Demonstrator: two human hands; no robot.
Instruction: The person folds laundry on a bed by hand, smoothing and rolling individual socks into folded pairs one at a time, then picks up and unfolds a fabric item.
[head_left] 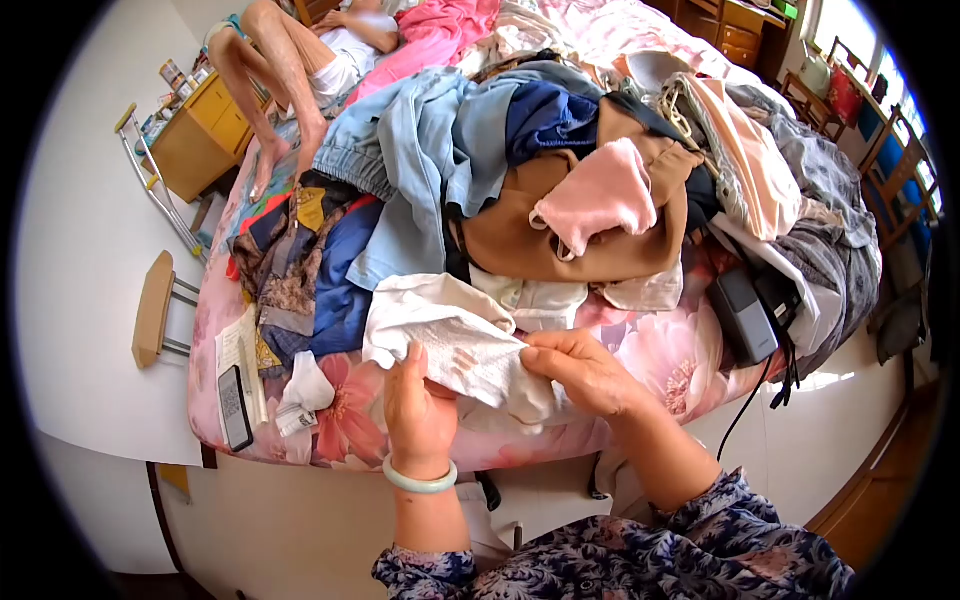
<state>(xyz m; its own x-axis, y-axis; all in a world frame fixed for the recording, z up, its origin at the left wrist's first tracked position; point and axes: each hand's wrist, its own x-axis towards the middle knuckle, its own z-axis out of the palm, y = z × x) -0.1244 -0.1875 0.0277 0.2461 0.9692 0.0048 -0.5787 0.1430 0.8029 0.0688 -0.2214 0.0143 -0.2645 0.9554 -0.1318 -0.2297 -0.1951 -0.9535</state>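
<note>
A white textured piece of clothing (450,335), perhaps a sock, is stretched between my two hands above the bed's near edge. I cannot make out its exact kind; small brownish marks show on its middle. My left hand (420,415), with a pale bangle at the wrist, grips its lower edge, thumb on top and the other fingers mostly hidden beneath. My right hand (585,372) pinches its right part between thumb and fingers. Just beyond lie folded white cloths (545,303) and a brown garment (530,215) with a fuzzy pink cloth item (605,198) on top.
Piled clothes, including a light blue garment (420,150), cover the floral bed (660,360). A phone (236,408) and small white item (306,385) lie left; a grey box (742,318) with cables sits right. Another person's legs (290,80) rest behind, near a crutch (160,195).
</note>
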